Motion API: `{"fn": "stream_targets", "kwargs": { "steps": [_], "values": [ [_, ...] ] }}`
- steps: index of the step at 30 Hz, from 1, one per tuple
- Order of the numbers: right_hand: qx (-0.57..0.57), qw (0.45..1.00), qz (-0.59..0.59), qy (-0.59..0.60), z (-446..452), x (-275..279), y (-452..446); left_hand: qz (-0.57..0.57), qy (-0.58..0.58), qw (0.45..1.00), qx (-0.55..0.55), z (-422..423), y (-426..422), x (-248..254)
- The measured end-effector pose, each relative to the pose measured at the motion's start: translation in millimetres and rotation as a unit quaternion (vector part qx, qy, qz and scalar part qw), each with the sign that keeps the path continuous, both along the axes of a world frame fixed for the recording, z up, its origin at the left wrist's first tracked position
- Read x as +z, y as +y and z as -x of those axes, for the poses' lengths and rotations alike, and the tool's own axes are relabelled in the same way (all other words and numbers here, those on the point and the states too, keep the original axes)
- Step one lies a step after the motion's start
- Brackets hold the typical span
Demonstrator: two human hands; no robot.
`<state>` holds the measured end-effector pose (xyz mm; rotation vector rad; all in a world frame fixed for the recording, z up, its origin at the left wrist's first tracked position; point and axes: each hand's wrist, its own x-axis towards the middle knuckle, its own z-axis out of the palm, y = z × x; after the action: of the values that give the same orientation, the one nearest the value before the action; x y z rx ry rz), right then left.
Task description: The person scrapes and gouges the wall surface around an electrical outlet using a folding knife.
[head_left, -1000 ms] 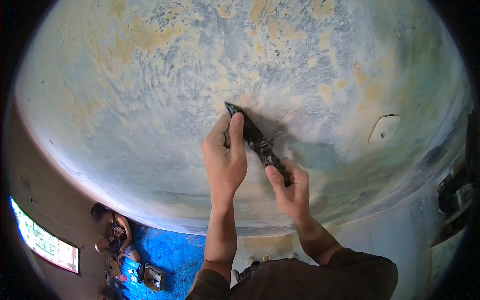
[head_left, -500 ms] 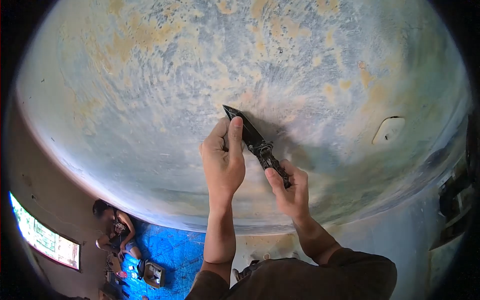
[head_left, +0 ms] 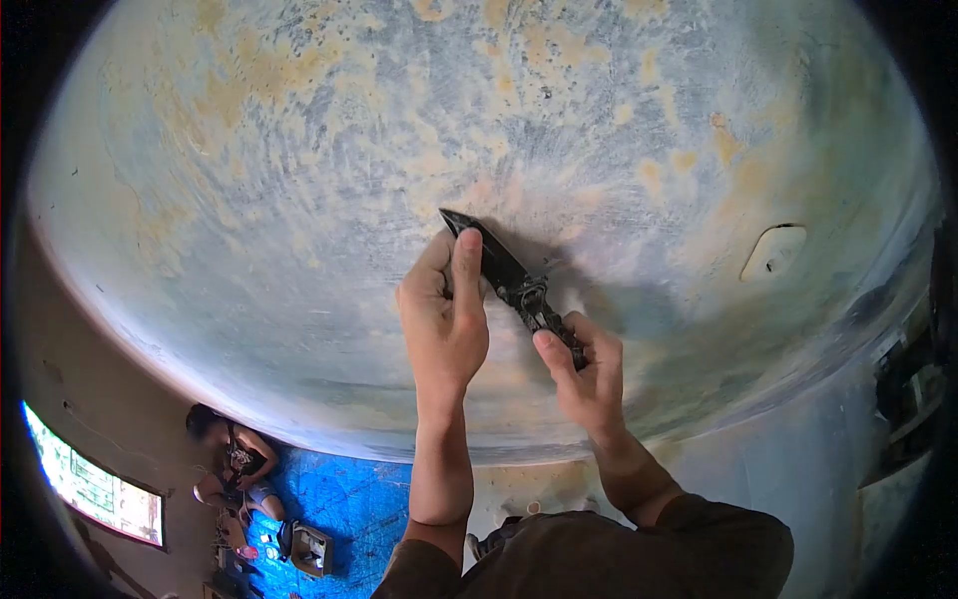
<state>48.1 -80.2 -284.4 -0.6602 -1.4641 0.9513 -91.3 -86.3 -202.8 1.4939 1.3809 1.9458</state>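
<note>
A black folding knife [head_left: 507, 277] is open in front of a patchy grey, white and yellowish wall [head_left: 349, 170]. My right hand [head_left: 591, 371] is wrapped round its handle, thumb along the near side. My left hand [head_left: 446, 304] pinches the dark blade close to its tip, with the thumb on the face and the other fingers behind. The tip points up and left and lies against or very near the wall; I cannot tell which. Part of the blade's edge is hidden by the left thumb and fingers.
A pale outlet plate [head_left: 774, 253] is set in the wall at right. Lower left, another person [head_left: 239, 459] sits by a blue tarp [head_left: 359, 509] with a box of items [head_left: 311, 551]. A bright window [head_left: 95, 479] is at far left.
The knife and both hands keep nearly the same pose, the knife's handle end shifting slightly right. The view has moved slightly over the wall.
</note>
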Motion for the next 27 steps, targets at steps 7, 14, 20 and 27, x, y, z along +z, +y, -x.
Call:
{"fn": "stream_targets", "kwargs": {
  "steps": [7,14,20,27],
  "values": [
    [0.002,1.0,-0.015,0.004,5.2,-4.1,-8.0,-0.012,0.031,0.999,0.014,4.1,-1.6,-12.1],
    [0.009,1.0,-0.017,0.008,0.1,-5.3,3.0,0.003,-0.017,1.0,-0.012,-0.2,-1.9,1.1],
    [0.012,1.0,0.013,0.006,8.1,-9.0,-2.0,-0.009,0.024,1.0,0.015,3.7,-0.5,-1.8],
    [0.016,1.0,0.01,0.012,2.4,-7.2,-2.5,0.001,0.027,0.999,0.024,-0.1,-1.0,-4.3]
  ]
}}
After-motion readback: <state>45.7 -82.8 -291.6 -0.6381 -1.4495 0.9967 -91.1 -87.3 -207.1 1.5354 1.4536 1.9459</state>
